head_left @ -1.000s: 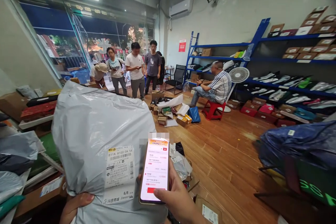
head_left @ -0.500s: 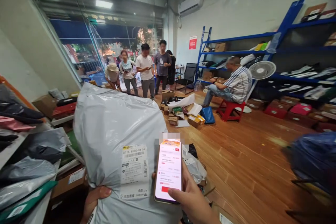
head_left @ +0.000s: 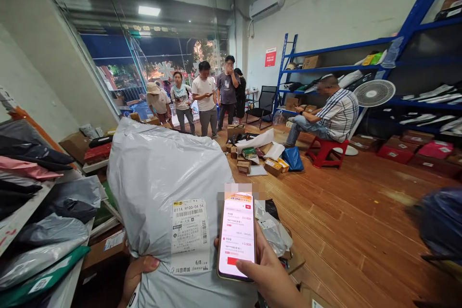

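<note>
A big, light grey plastic mailer bag [head_left: 162,163] fills the middle of the view, bulging and upright. My left hand [head_left: 140,272] grips its lower left edge, thumb on the front and fingers hidden behind. A white shipping label [head_left: 190,236] is stuck on the bag's front. In front of the bag's right side, my right hand [head_left: 269,264] is closed round a smartphone [head_left: 236,236], its lit screen facing me. The right thumb rests on a red button near the bottom of the screen.
Shelves of packed parcels [head_left: 46,240] stand close on my left. Boxes and packages [head_left: 252,154] lie heaped on the wooden floor. A person sits on a red stool [head_left: 327,151] beside a fan [head_left: 375,93]. Several people stand near the glass front. Blue racks [head_left: 346,47] line the right wall.
The view has swung slightly left, so the whole scene sits a little further right. Both hands keep their hold on the mailer bag and the smartphone.
</note>
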Action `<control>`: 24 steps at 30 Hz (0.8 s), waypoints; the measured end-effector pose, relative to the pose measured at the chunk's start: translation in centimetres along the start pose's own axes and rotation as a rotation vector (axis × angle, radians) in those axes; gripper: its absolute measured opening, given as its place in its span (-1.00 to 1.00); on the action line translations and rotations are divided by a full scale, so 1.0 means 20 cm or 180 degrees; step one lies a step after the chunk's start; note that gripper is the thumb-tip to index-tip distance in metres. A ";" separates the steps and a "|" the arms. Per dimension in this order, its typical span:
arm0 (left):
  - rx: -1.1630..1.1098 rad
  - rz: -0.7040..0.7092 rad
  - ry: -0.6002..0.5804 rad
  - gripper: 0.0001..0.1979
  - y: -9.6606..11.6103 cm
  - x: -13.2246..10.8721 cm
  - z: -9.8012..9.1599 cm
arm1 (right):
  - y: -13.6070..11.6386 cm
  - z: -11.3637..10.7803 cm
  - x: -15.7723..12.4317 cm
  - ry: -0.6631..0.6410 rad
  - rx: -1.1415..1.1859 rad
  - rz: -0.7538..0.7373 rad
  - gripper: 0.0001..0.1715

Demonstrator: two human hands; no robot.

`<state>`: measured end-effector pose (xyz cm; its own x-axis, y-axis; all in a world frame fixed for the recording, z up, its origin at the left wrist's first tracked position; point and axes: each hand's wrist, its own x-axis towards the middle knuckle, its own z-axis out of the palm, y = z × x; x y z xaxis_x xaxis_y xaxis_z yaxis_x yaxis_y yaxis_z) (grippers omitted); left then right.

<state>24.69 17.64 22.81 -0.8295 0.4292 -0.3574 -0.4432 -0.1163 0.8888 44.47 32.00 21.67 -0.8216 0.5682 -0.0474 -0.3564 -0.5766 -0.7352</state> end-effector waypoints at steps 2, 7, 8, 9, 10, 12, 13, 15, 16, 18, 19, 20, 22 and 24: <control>-0.0012 -0.0002 0.0001 -0.89 0.00 0.00 0.00 | 0.01 -0.01 0.01 0.0007 0.0044 -0.0014 0.30; 0.0039 -0.0024 0.0024 -0.90 0.00 0.01 0.00 | 0.02 -0.01 0.02 0.0019 0.0037 0.0011 0.31; 0.0034 0.0002 0.0033 -0.90 0.00 0.01 0.00 | 0.02 -0.01 0.02 0.0018 0.0024 0.0016 0.31; 0.0024 0.0058 0.0057 -0.89 0.00 0.01 0.00 | 0.02 -0.01 0.02 0.0018 0.0014 0.0017 0.31; 0.0009 0.0134 0.0088 -0.89 0.00 0.01 0.01 | 0.01 -0.01 0.02 0.0021 0.0015 0.0019 0.31; -0.0019 0.0278 0.0144 -0.89 0.00 0.01 0.01 | 0.02 -0.01 0.02 0.0036 0.0032 0.0028 0.30; -0.0035 0.0317 0.0144 -0.89 0.00 0.01 0.02 | 0.02 -0.01 0.02 0.0047 0.0046 0.0032 0.30; -0.0066 0.0282 0.0069 -0.89 0.00 0.01 0.03 | 0.02 -0.01 0.03 0.0060 0.0067 0.0032 0.30; -0.0063 0.0254 0.0040 -0.89 0.00 0.01 0.03 | 0.02 -0.02 0.03 0.0050 0.0064 0.0033 0.29; -0.0040 0.0247 0.0019 -0.90 0.00 0.01 0.03 | 0.02 -0.02 0.03 0.0011 0.0035 0.0016 0.26; -0.0021 0.0256 0.0034 -0.91 0.00 0.01 0.03 | 0.02 -0.02 0.03 -0.0009 0.0011 0.0008 0.25; 0.0000 0.0257 0.0056 -0.91 0.00 0.02 0.03 | 0.02 -0.02 0.03 -0.0021 -0.0014 0.0000 0.25; 0.0035 0.0224 0.0100 -0.90 0.00 0.02 0.02 | 0.01 -0.01 0.04 -0.0024 -0.0050 -0.0016 0.27; 0.0134 0.0173 0.0131 -0.90 0.00 0.03 0.01 | 0.01 -0.01 0.04 -0.0026 -0.0065 -0.0025 0.27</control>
<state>24.29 18.01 22.64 -0.8656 0.3860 -0.3190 -0.3832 -0.1005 0.9182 43.79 32.43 21.40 -0.8224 0.5677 -0.0359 -0.3538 -0.5599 -0.7492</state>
